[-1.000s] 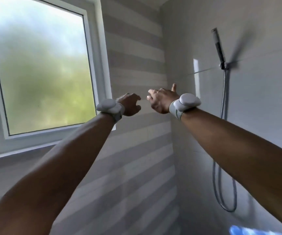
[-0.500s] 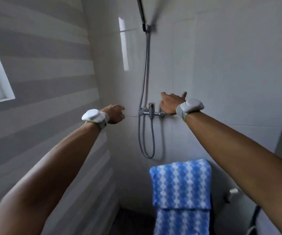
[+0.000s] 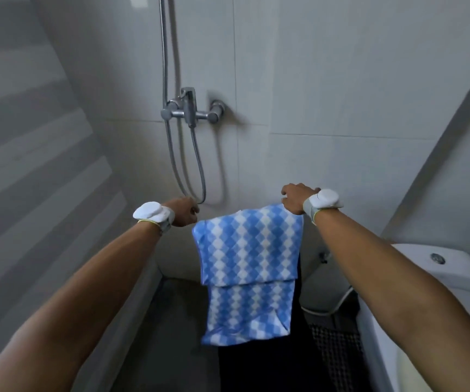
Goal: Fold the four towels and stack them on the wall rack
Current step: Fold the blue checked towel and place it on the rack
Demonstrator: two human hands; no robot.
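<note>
Both forearms stretched forward, a white wrist device strapped on each. Between them, draped and hanging doubled — blue-and-white diamond-patterned towel point(image 3: 246, 267), front layer ending partway down, longer layer showing below it, something dark hanging behind. Whatever carries the towel hidden under the fold; cannot tell if a bar or a rack.

At the towel's upper right corner: right hand point(image 3: 296, 198), fingers curled down onto the cloth, apparently pinching the top edge. Just left of the towel's upper left corner: left hand point(image 3: 183, 212), fingers curled loosely, near the cloth but contact not clear — cannot tell whether anything is held.

Right of the towel, lower and nearer: white toilet cistern point(image 3: 451, 267). Beyond and above the towel, on the tiled wall: chrome shower mixer point(image 3: 191, 111), hose looping down toward the towel's top left.

Handling, as a judgement: thin, soft, light cloth, no stiffness at all, likely to sag and slide off when lifted from one corner only. Best taken at both top corners, pinched through both layers, lifted clear and kept taut between the hands. Not fragile; main risk a corner slipping free and trailing to the floor. Folding not yet begun on this one.
</note>
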